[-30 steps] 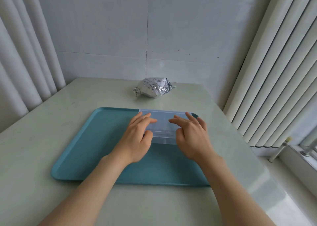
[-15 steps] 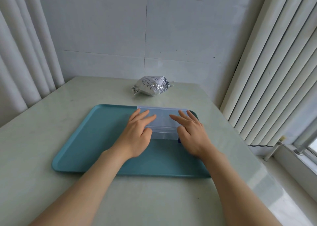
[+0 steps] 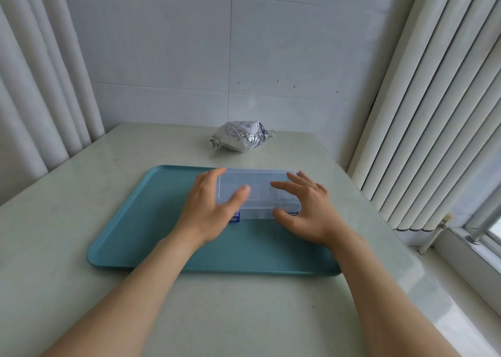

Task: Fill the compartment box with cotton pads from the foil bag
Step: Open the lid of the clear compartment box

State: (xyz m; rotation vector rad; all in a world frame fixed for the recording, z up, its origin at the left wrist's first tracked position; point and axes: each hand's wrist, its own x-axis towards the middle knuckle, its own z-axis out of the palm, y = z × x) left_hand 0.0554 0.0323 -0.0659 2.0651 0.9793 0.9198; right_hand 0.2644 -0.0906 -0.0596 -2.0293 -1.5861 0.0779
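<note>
Compartment box (image 3: 260,212) closed on teal tray (image 3: 135,234), foil bag (image 3: 238,139) well behind, left hand (image 3: 208,211) and right hand (image 3: 307,211) splayed wide over lid (image 3: 257,186) — looks light, stiff, slick, best taken at blue latches (image 3: 234,218).

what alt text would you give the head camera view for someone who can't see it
A left hand and a right hand are spread over a clear compartment box, lid shut, at the far edge of a teal tray. A crumpled silver foil bag lies behind it on the pale table, near the wall.
</note>
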